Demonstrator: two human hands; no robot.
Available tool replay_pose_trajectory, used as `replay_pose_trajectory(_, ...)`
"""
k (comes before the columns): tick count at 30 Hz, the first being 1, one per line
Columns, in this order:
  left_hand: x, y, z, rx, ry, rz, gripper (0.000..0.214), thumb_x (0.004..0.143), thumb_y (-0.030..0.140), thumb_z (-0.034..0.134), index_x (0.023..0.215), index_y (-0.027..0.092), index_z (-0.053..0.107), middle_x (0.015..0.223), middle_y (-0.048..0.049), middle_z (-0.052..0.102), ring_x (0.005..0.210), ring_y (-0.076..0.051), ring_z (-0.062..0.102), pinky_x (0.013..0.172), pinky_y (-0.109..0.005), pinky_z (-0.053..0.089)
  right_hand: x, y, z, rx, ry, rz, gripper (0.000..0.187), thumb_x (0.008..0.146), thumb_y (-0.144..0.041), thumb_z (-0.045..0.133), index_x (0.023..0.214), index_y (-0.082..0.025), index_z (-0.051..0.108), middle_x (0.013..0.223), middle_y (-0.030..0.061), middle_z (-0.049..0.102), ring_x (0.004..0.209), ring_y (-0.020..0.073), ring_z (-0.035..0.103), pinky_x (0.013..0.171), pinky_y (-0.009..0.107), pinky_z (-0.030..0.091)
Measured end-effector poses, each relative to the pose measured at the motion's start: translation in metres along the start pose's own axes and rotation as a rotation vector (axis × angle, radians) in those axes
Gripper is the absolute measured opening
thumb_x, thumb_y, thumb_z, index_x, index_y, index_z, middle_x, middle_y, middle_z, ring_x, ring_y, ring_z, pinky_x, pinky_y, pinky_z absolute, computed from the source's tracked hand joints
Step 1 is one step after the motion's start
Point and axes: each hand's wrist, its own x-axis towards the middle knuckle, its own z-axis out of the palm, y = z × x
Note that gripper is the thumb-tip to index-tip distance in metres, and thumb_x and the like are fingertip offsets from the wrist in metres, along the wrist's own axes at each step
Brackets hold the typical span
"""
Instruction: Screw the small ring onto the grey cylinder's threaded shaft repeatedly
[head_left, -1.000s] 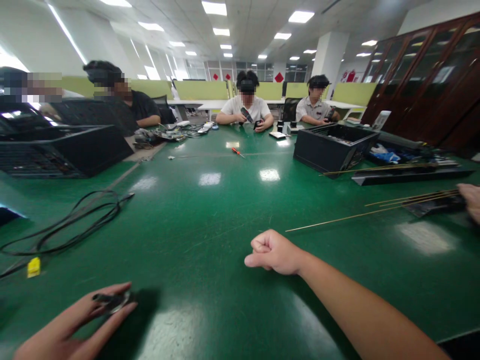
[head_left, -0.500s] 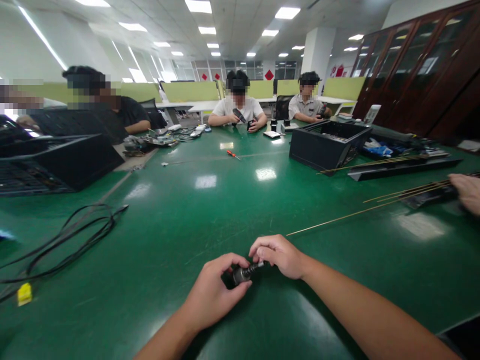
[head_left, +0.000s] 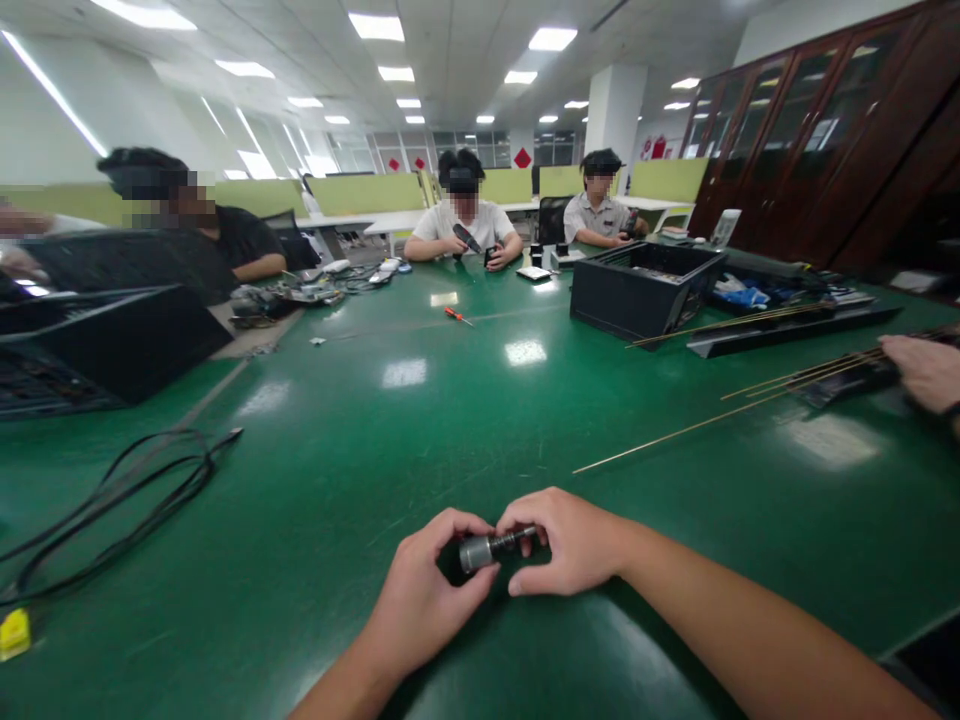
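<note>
At the table's near left corner a small yellow tag lies beside a loose bundle of black cables, and behind them an open black metal computer case sits along the left edge of the green table. Near the middle of the near edge, the left hand is curled with thumb and fingers closed around the wide end of a small silver metal cylinder with a dark stub, held just above the table surface. One second ago this hand lay flat at the near left corner with a dark piece under its fingers; half a second ago it had already joined the other hand. The right hand touches the left, its fingertips pinched on the dark stub and the remaining fingers bent underneath. A second ago it was a bare fist resting alone on the table, and since the last frame both hands sit slightly closer to the near edge. To the right, a long thin brass rod lies slantwise on the table, in the same place as before, well apart from the hands. At the right edge another person's hand rests on a dark flat part with more rods.
</note>
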Motion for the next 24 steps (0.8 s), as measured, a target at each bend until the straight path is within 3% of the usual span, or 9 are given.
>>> replay_pose_trajectory(6, -0.001, -0.001, -0.001, -0.054, 0.027, 0.009, 0.020, 0.075, 0.020, 0.073, 0.095, 0.023, 0.070, 0.083, 0.0022, 0.074, 0.073, -0.015, 0.070, 0.066, -0.024, 0.052, 0.000, 0.003, 0.005, 0.004, 0.071, 0.045, 0.036, 0.071, -0.027, 0.080, 0.103, -0.020, 0.066, 0.079, -0.0010, 0.065, 0.066, 0.0134, 0.061, 0.060, 0.022, 0.046)
replay_pose_trajectory(15, 0.001, -0.005, 0.004, -0.108, 0.132, 0.127, 0.022, 0.076, 0.017, 0.074, 0.097, 0.022, 0.069, 0.100, -0.0051, 0.075, 0.091, -0.020, 0.072, 0.084, -0.032, 0.056, 0.003, 0.004, 0.010, 0.081, 0.158, 0.038, 0.035, 0.068, -0.014, 0.077, 0.099, -0.020, 0.064, 0.085, -0.0010, 0.063, 0.065, 0.0116, 0.058, 0.059, 0.021, 0.045)
replay_pose_trajectory(24, 0.001, -0.002, 0.002, -0.152, 0.103, 0.147, 0.022, 0.075, 0.016, 0.075, 0.096, 0.021, 0.068, 0.097, -0.0054, 0.072, 0.089, -0.019, 0.069, 0.081, -0.031, 0.054, 0.003, 0.003, 0.014, 0.000, 0.205, -0.001, 0.034, 0.070, -0.009, 0.071, 0.102, -0.021, 0.066, 0.090, 0.0010, 0.065, 0.074, 0.0150, 0.061, 0.067, 0.025, 0.047)
